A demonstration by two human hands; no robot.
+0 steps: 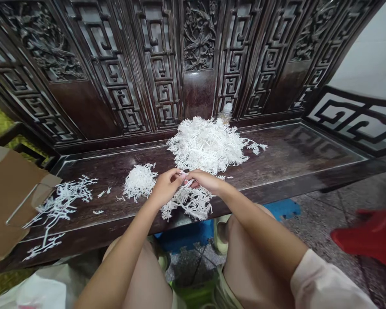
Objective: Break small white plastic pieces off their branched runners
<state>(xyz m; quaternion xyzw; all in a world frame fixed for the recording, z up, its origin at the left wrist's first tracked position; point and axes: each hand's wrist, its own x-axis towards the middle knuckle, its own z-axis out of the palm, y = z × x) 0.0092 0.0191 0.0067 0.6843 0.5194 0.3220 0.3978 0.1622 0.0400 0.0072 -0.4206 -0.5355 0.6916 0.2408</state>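
Observation:
My left hand (167, 183) and my right hand (203, 180) meet fingertip to fingertip above the bench, pinching the stem end of a white branching sprig (189, 183) that looks like plastic coral. A loose bunch of the same white sprigs (193, 205) sits just below my hands at the bench's front edge. Beyond my fingers rises a large heap of white sprigs (209, 143). A small pile of short white pieces (139, 182) lies left of my left hand. My fingers partly cover the held piece, so where it ends among the bunch is unclear.
The dark wooden bench (286, 159) has a carved back. At left are a cardboard box (11, 193) and more branching sprigs (64, 199). A clear bottle (226, 112) stands behind the heap. A red stool (369, 236) is on the floor at right; blue mats (186, 236) lie below.

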